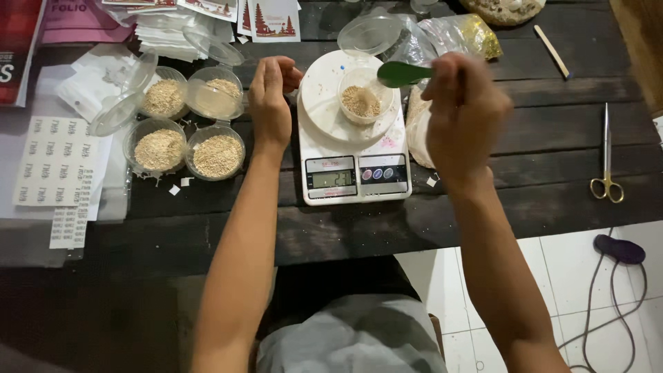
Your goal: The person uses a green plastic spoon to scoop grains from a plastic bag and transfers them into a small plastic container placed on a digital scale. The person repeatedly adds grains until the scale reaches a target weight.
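A white kitchen scale (354, 148) sits on the dark wooden table (545, 166). On its round platform stands a small clear cup (361, 97) partly filled with tan grain. My right hand (464, 110) grips a green spoon (402, 73), its bowl held over the cup's right rim. My left hand (271, 100) rests loosely curled at the scale's left edge, holding nothing. Under my right hand lies a clear plastic bag of grain (416, 128).
Several small clear cups of grain (185, 135), some with hinged lids open, stand left of the scale. Sheets of small labels (56, 169) lie at far left. Scissors (606, 162) and a wooden stick (552, 50) lie at right. Printed papers are at the back.
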